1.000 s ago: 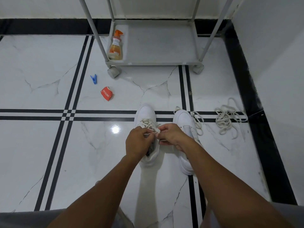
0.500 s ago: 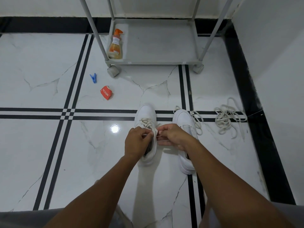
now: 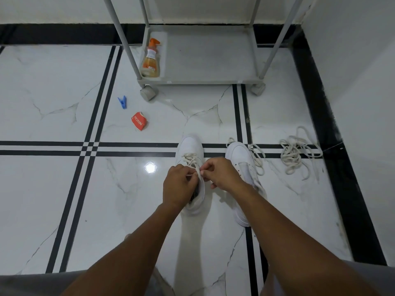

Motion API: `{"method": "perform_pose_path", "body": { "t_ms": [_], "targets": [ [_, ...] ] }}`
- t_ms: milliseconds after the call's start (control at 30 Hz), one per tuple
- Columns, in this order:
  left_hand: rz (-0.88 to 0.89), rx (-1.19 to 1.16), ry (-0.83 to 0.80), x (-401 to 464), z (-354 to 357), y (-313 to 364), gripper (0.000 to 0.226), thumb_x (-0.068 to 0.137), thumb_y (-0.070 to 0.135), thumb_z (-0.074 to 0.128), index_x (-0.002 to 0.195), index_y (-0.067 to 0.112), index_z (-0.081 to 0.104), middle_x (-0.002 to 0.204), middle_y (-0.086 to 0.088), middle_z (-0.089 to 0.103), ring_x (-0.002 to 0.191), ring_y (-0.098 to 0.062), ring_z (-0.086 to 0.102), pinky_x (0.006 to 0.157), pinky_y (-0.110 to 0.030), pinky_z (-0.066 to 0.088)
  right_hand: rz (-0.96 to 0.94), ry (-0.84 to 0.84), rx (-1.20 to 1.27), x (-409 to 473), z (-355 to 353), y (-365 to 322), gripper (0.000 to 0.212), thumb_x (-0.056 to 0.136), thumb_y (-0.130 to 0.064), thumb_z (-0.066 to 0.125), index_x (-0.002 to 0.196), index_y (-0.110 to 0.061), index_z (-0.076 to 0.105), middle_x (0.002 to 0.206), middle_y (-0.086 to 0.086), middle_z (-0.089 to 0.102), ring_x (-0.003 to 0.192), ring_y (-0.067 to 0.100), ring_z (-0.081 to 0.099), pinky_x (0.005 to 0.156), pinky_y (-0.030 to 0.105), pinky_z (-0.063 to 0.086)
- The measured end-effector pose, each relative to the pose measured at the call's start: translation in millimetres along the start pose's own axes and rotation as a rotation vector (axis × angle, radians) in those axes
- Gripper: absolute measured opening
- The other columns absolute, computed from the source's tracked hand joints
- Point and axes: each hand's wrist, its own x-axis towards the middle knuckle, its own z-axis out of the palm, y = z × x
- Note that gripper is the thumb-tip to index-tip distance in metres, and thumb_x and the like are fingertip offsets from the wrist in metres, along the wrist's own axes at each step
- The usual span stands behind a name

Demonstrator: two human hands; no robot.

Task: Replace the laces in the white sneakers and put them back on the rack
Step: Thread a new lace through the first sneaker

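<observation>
Two white sneakers stand side by side on the tiled floor. The left sneaker (image 3: 190,148) carries a cream lace (image 3: 190,158) crossed over its front eyelets. My left hand (image 3: 179,184) and my right hand (image 3: 222,174) meet above its tongue, each pinching a part of that lace. The right sneaker (image 3: 240,154) has no lace in its eyelets, and my right wrist covers its heel. A loose cream lace (image 3: 258,157) trails beside its toe. The grey wheeled rack (image 3: 252,45) stands at the back.
A tangled pile of cream laces (image 3: 296,154) lies to the right, near the black floor border. An orange spray bottle (image 3: 151,59) stands on the rack's bottom shelf. A blue clothes peg (image 3: 122,102) and a red sachet (image 3: 139,121) lie on the floor at left. A white wall rises on the right.
Both hands have stayed over the left sneaker's tongue, working the lace with small finger movements. The sneakers have not moved.
</observation>
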Motion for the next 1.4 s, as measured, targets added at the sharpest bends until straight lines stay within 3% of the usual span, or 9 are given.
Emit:
{"method": "perform_pose_path", "body": {
  "t_ms": [300,433,600,767,867,967,1033,1167,1400],
  "targets": [
    [-0.105,-0.24,-0.349,25.0,-27.2,1.4,0.009,0.089,0.018,0.072,0.084,0.023,0.077,0.091,0.01,0.068,0.09,-0.008,0.064,0.086,-0.033,0.057,-0.05,-0.002,-0.104,-1.0,-4.4,-0.8,0.009,0.092,-0.013,0.071,0.1,-0.015,0.074,0.083,0.001,0.074,0.074,0.016,0.073,0.056,0.03,0.061],
    [0.025,-0.174,-0.194,21.8,-18.3,-6.6,0.005,0.085,0.017,0.079,0.087,0.021,0.081,0.088,0.007,0.062,0.088,-0.007,0.056,0.078,-0.025,0.052,-0.068,-0.001,-0.15,1.1,1.2,0.6,0.008,0.09,-0.02,0.075,0.098,-0.02,0.075,0.081,-0.001,0.074,0.07,0.021,0.074,0.063,0.042,0.063],
    [-0.014,-0.113,-0.008,16.1,3.2,-17.6,0.005,0.079,0.027,0.082,0.083,0.028,0.081,0.119,-0.004,0.064,0.116,-0.029,0.054,0.097,-0.047,0.05,-0.067,-0.012,-0.106,-1.2,-3.4,-3.2,0.005,0.089,-0.021,0.076,0.092,-0.02,0.072,0.083,0.002,0.072,0.075,0.02,0.073,0.06,0.042,0.063],
    [-0.135,0.034,0.041,-9.0,0.0,-29.0,0.081,0.069,0.046,0.085,0.14,0.03,0.05,0.157,-0.007,0.03,0.134,-0.026,0.036,0.107,-0.043,0.043,-0.047,0.05,-0.049,-0.3,-2.8,0.8,0.013,0.098,-0.017,0.059,0.087,-0.025,0.06,0.092,0.001,0.067,0.083,0.025,0.068,0.07,0.045,0.062],
    [-0.32,-0.073,-0.054,-16.3,0.5,-46.0,0.095,0.078,0.038,0.079,0.155,0.028,0.024,0.152,-0.011,0.033,0.132,-0.031,0.044,0.104,-0.047,0.047,0.044,0.24,0.532,5.5,-4.7,-18.9,0.015,0.103,-0.01,0.045,0.091,-0.018,0.05,0.091,0.005,0.07,0.087,0.025,0.067,0.076,0.04,0.058],
    [-0.376,-0.153,-0.13,-14.9,3.5,-45.4,0.071,0.078,0.037,0.067,0.143,0.029,0.038,0.125,-0.005,0.057,0.107,-0.026,0.061,0.094,-0.047,0.055,0.172,0.356,1.049,9.1,-19.3,-41.4,0.017,0.099,-0.003,0.035,0.091,-0.014,0.046,0.071,0.008,0.054,0.056,0.021,0.051,0.059,0.034,0.054],
    [-0.35,-0.135,-0.114,-14.4,5.9,-44.3,0.052,0.083,0.031,0.061,0.133,0.025,0.049,0.116,-0.002,0.063,0.102,-0.024,0.063,0.091,-0.043,0.056,0.176,0.394,0.563,10.8,-23.9,-41.8,0.016,0.097,-0.01,0.034,0.086,-0.016,0.045,0.072,0.003,0.046,0.057,0.016,0.04,0.054,0.03,0.042],
    [-0.29,-0.096,-0.126,-17.7,6.4,-44.5,0.034,0.092,0.021,0.052,0.126,0.021,0.054,0.11,-0.001,0.063,0.096,-0.022,0.064,0.084,-0.038,0.055,0.139,-0.063,-0.442,3.5,-3.2,-19.1,0.045,0.099,-0.049,0.051,0.07,-0.015,0.059,0.069,0.0,0.059,0.065,0.018,0.055,0.06,0.03,0.039],
    [-0.243,0.078,-0.216,-16.0,8.6,-45.2,0.059,0.102,0.027,0.047,0.156,0.016,0.025,0.13,-0.013,0.051,0.109,-0.032,0.061,0.092,-0.04,0.052,0.156,0.153,0.305,0.2,-12.0,-40.2,0.04,0.102,-0.041,0.052,0.077,-0.011,0.061,0.068,0.002,0.061,0.063,0.016,0.053,0.068,0.031,0.043]
  ]
}}
